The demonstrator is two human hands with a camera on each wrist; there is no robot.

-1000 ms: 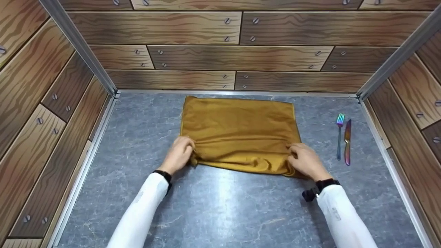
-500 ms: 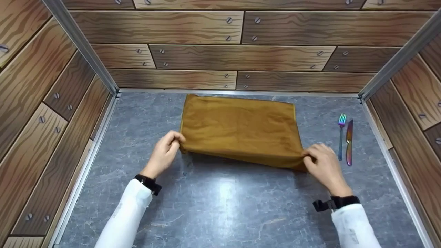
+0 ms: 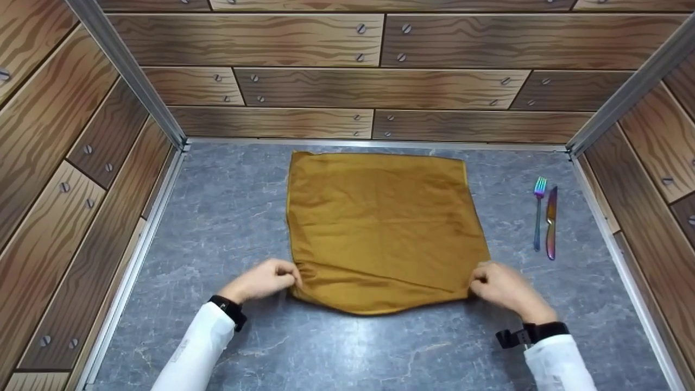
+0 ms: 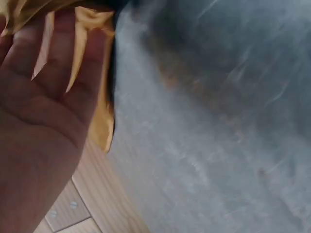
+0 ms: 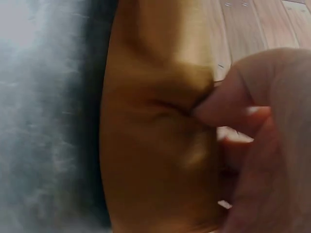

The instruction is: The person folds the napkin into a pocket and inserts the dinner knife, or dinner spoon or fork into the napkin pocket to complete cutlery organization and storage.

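Note:
A mustard-brown cloth [image 3: 380, 217] lies spread on the grey surface in the head view, its near edge bowed toward me and slightly creased. At its near left corner my left hand [image 3: 269, 279] pinches the fabric. My right hand [image 3: 502, 288] grips the near right corner between thumb and fingers. In the left wrist view, folds of the cloth [image 4: 102, 128] show around the fingers of the left hand [image 4: 43, 107]. The right wrist view has the thumb of the right hand [image 5: 272, 111] pressed on the cloth [image 5: 155, 145], which puckers there.
To the right of the cloth lie a rainbow-coloured fork [image 3: 538, 212] and a matching knife [image 3: 551, 222], side by side and roughly upright in view. Wood-patterned panels [image 3: 304, 87] wall the grey marbled surface [image 3: 228, 190] at the back and both sides, with metal rails along the edges.
Both hands have drawn the near edge of the cloth toward me, after spreading apart. The bunched near part has opened out, so the cloth covers more surface. Fork and knife stay put.

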